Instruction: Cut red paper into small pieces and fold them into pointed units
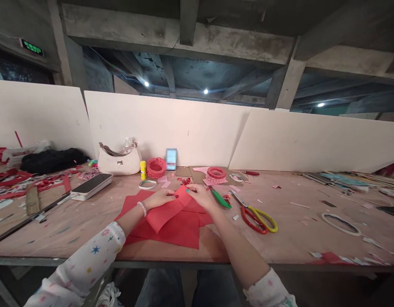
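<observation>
We've got left hand (164,197) and right hand (198,194) close together, both pinching a curling red sheet (166,213) over red papers (184,236)! Beyond, a white handbag (119,164) sits on the table (289,238), its contents hidden.

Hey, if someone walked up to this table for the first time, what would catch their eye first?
Probably the bright red sheet pinched between the left hand and right hand, above more red paper at the table's near edge. Next, perhaps, the scissors with one red and one yellow handle, lying to the right. Behind, toward the left, a pale handbag stands against the white panel.
</observation>
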Demonstrator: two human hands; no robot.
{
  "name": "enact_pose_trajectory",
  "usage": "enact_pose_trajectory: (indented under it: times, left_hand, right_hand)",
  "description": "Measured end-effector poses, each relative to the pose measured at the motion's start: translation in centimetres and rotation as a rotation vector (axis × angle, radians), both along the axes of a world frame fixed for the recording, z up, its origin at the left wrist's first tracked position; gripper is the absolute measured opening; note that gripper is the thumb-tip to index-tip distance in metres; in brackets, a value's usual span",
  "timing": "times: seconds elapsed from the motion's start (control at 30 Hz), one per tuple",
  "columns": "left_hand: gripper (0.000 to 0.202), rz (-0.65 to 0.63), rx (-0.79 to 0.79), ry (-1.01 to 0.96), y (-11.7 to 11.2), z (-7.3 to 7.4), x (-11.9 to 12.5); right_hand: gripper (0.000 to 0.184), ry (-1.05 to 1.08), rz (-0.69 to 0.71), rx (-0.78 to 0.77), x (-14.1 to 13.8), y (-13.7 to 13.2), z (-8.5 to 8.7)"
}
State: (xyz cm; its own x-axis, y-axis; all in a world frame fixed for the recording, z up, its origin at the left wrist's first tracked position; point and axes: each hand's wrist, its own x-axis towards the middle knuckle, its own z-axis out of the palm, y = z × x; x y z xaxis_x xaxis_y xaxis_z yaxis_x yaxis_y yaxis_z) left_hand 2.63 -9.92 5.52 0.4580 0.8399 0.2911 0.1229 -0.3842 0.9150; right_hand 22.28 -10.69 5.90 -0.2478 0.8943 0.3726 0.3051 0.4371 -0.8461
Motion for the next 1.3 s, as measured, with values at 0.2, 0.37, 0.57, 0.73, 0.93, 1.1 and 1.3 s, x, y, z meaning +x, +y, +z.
enact_pose_trajectory:
  times: [0.2, 0.37, 0.57, 0.73, 0.93, 1.1, 1.3]
  left_hand:
    - [0.024, -0.149, -0.036, 0.168, -0.7, -1.0, 1.3]
    - [0.028, -0.17, -0.001, 0.17, -0.5, -2.5, 2.1]
    - [0.032, -0.192, -0.062, 0.17, -0.2, -2.8, 2.0]
    - [0.038, -0.14, -0.058, 0.232, -0.4, -2.6, 2.0]
    - [0.041, -0.108, -0.028, 0.285, -0.6, -2.3, 2.0]
    - [0.038, -0.13, -0.029, 0.272, -0.6, -2.3, 2.0]
    - [0.036, -0.148, -0.102, 0.254, -0.7, -2.3, 2.0]
  right_hand:
    - [0.016, -0.033, 0.001, 0.038, -0.2, -0.5, 0.3]
    - [0.012, -0.077, 0.001, 0.016, -0.2, -0.3, 0.2]
    - [0.013, -0.07, 0.001, 0.023, 0.1, 0.0, -0.1]
    - [0.015, -0.065, -0.002, 0.021, 0.2, 0.3, -0.4]
    - [0.017, -0.083, -0.012, 0.03, 0.2, 0.5, -0.5]
    - [0.017, -0.097, -0.006, 0.013, 0.2, 0.4, -0.3]
    - [0.018, -0.091, 0.002, 0.026, 0.2, 0.5, -0.4]
